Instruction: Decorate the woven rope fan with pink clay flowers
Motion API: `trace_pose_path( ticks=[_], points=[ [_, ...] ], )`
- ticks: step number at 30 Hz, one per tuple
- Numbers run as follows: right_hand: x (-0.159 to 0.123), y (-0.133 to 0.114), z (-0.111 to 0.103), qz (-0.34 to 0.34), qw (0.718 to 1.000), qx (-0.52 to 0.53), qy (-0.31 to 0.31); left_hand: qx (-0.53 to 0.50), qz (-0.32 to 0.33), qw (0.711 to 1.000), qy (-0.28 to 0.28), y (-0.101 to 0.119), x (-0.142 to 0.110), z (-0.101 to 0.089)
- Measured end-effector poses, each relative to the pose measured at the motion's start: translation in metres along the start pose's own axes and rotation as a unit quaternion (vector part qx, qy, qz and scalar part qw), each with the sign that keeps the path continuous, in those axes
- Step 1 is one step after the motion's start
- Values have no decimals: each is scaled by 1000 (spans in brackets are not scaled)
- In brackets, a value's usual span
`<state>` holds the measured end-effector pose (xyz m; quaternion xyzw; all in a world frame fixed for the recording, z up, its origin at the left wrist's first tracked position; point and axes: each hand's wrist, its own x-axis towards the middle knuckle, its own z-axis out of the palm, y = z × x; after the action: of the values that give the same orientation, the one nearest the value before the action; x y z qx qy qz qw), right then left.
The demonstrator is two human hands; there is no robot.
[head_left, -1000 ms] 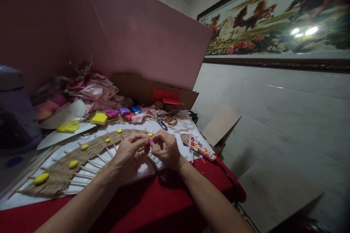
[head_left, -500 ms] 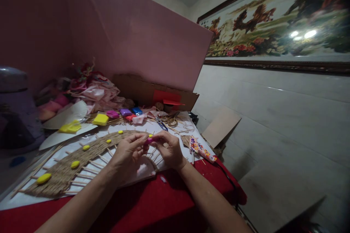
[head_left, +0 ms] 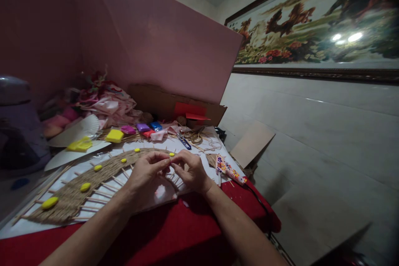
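My left hand (head_left: 152, 171) and my right hand (head_left: 190, 170) meet fingertip to fingertip over the fan-shaped woven piece (head_left: 116, 170), both closed in a pinch. The lump of magenta clay seen between them a moment ago is now hidden by the fingers. Brown cord is woven through thin sticks to make the arched band, which lies on white sheeting. Along it sit several flat yellow clay pieces, the largest yellow oval (head_left: 50, 203) at the left end. Just behind my fingertips shows another small yellow piece (head_left: 171, 154).
Behind the woven piece lie packs of clay: yellow (head_left: 114, 136), magenta (head_left: 128, 129), purple (head_left: 143, 127) and blue (head_left: 156, 126). Blue-handled scissors (head_left: 185, 143) rest near loose cord. A flower-patterned glue gun (head_left: 229, 169) lies right. Red cloth (head_left: 162, 237) covers the table's front; a purple flask (head_left: 21, 129) stands left.
My fingers have drawn closer together, and the magenta clay that showed between them is now covered. My hands have otherwise stayed in nearly the same place.
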<state>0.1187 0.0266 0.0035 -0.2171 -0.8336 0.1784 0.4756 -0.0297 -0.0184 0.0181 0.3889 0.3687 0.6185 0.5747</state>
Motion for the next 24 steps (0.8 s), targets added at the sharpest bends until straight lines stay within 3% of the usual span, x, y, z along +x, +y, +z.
trace_pose_path(
  ticks=[2,5,7,10,14,20,24],
  points=[
    [0,0,1,78,992,100,-9,0,-3,999,33,1,1,0],
    [2,1,0,192,932,306,-31,-16,5,997,76,3,4,-4],
    [4,2,-1,220,892,395,-9,-17,9,997,79,5,6,-7],
    [7,2,-5,232,860,450,59,-12,-4,997,82,7,6,-8],
    [8,1,-6,232,862,445,68,-16,-21,997,76,5,4,-4],
    [6,2,-2,222,887,405,28,71,-41,997,-3,-1,0,1],
    [7,3,-3,223,888,397,68,50,-43,998,3,-1,0,0]
  ],
)
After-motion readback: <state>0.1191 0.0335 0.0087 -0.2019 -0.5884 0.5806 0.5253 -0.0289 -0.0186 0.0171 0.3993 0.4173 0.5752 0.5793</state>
